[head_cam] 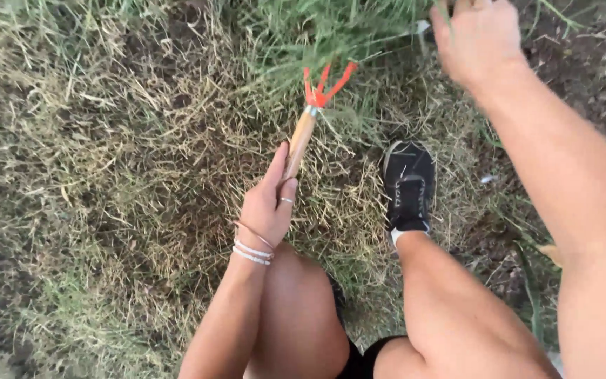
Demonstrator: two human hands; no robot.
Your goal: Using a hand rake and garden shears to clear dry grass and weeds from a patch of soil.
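While the left hand [266, 203] grips the cultivator [313, 112], the right hand [477, 38] clutches grass [331, 28]; raking at the roots seems next.

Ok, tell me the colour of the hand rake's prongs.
Orange-red prongs, clearest in the head view.

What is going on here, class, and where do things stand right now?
A person crouches on dry, patchy grass. The left hand holds a small hand rake by its wooden handle, its orange prongs pointing into a green grass clump. The right hand reaches up to that clump and seems to grip the blades. A black shoe is planted just below it.
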